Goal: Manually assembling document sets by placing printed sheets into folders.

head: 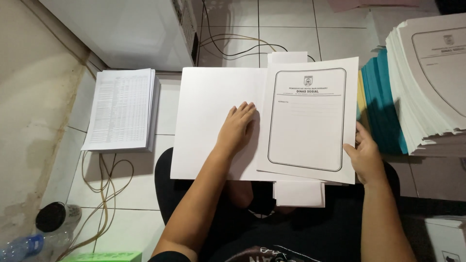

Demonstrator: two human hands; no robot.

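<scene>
A white paper folder (208,121) lies open on my lap over the tiled floor. My left hand (238,127) rests flat on its blank left flap, fingers together, pressing near the fold. My right hand (365,156) grips the right edge of the folder's front cover (307,121), a white sheet printed with a rounded black border and a small emblem. White flaps (298,193) of the folder stick out below and above the cover.
A stack of printed table sheets (124,109) lies on the floor at left. At right stand a tall pile of white printed folders (429,82) and blue and yellow folders (381,106). Cables (104,179) and plastic bottles (46,228) lie at lower left. A white appliance (136,29) stands behind.
</scene>
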